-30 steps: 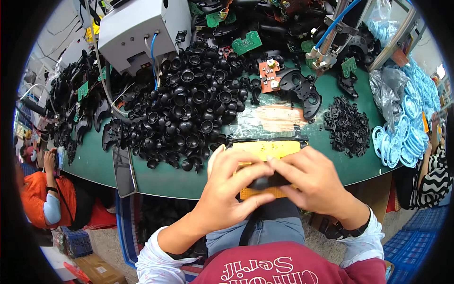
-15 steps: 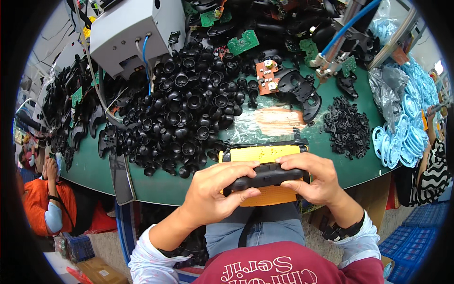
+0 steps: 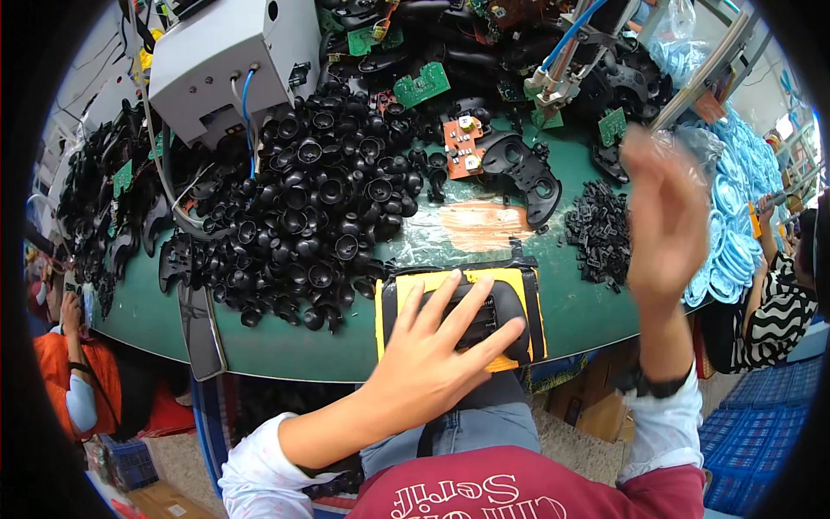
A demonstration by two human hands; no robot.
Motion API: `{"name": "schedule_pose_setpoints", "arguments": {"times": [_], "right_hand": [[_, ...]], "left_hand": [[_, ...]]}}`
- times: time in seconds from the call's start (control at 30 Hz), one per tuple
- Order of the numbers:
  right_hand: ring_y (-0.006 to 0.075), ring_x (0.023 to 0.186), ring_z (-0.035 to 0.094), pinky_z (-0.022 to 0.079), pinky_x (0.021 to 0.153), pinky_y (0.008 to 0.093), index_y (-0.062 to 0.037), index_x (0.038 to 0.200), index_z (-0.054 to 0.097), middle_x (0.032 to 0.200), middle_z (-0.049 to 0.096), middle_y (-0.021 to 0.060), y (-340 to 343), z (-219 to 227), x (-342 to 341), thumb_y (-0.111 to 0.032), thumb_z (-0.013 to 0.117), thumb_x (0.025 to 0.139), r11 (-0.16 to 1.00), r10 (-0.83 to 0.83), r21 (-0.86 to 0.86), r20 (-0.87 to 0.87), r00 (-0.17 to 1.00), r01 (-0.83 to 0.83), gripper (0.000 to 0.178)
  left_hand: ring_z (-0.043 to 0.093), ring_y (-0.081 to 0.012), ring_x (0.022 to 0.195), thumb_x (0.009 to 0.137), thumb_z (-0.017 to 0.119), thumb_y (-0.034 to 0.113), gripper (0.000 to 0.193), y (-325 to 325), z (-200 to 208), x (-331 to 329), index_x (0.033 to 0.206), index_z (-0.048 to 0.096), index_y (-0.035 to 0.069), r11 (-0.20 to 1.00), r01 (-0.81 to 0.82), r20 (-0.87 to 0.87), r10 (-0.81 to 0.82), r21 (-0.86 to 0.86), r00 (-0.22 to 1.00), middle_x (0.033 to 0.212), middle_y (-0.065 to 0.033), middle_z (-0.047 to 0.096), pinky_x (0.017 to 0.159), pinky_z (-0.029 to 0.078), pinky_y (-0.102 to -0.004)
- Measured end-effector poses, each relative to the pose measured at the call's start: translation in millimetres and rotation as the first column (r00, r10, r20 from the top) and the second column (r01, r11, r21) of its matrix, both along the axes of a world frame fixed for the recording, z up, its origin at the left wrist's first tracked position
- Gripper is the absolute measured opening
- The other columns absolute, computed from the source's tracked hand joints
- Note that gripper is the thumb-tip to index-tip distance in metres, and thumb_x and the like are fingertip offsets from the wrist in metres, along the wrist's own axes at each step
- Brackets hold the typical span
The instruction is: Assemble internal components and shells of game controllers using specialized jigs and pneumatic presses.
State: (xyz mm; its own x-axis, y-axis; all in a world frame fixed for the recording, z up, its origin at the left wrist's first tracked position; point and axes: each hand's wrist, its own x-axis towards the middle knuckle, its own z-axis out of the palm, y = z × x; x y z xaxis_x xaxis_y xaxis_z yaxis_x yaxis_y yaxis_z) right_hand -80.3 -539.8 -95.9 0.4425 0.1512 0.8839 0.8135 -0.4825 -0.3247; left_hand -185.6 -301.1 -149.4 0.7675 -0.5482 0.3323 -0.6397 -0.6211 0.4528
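Note:
My left hand [image 3: 437, 342] lies with its fingers spread over a black game controller [image 3: 512, 318], which it partly hides. The controller rests on a yellow pad [image 3: 415, 281] edged with black tape at the front of the table. Lifted to the right, my right hand [image 3: 664, 229] is smeared by motion, so its fingers do not show clearly. Just left of it lies a heap of small black plastic parts [image 3: 598, 233]. Farther back is a black controller shell [image 3: 523, 177] beside an orange-brown circuit board [image 3: 464, 145].
A large heap of black thumbstick caps [image 3: 324, 203] covers the table's left middle, near a grey machine box [image 3: 207, 73]. A phone [image 3: 201, 333] lies at the front edge. Light blue rings [image 3: 735, 229] are piled right, beside a metal stand [image 3: 553, 82]. Co-workers sit at both sides.
My right hand has left the controller and moved up to the right. The controller now lies on the yellow pad, and my left hand has changed from gripping it to lying spread over it.

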Motion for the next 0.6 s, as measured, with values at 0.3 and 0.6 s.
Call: {"name": "schedule_pose_setpoints", "arguments": {"times": [0.3, 0.6], "right_hand": [[0.0194, 0.069, 0.061, 0.055, 0.071, 0.0371, 0.0044, 0.136, 0.04, 0.085, 0.061, 0.0056, 31.3, 107.4, 76.2, -0.022, 0.06, 0.093, 0.761, 0.622, 0.465, -0.328, 0.711, -0.452, 0.054], [0.0073, 0.054, 0.052, 0.045, 0.056, 0.0209, -0.0089, 0.081, 0.05, 0.07, 0.052, 0.0, -43.8, 91.5, -19.3, -0.007, 0.06, 0.093, 0.296, 0.9, 0.441, -0.425, 0.093, -0.847, 0.016]], "left_hand": [[0.046, -0.0384, 0.126, 0.069, 0.066, 0.001, 0.065, -5.1, -28.3, 2.4, 0.128, 0.062, 0.029, 0.995, -0.062, 0.052, 0.058, 0.079, 0.997, 0.144, -0.0131, 0.045, 0.096, 0.035, -0.0608], [0.045, -0.0375, 0.126, 0.073, 0.065, 0.007, 0.056, -4.9, -35.8, -1.4, 0.125, 0.064, 0.027, 0.996, -0.082, 0.043, 0.082, 0.015, 0.996, 0.144, -0.013, 0.046, 0.095, 0.034, -0.0586]]}}
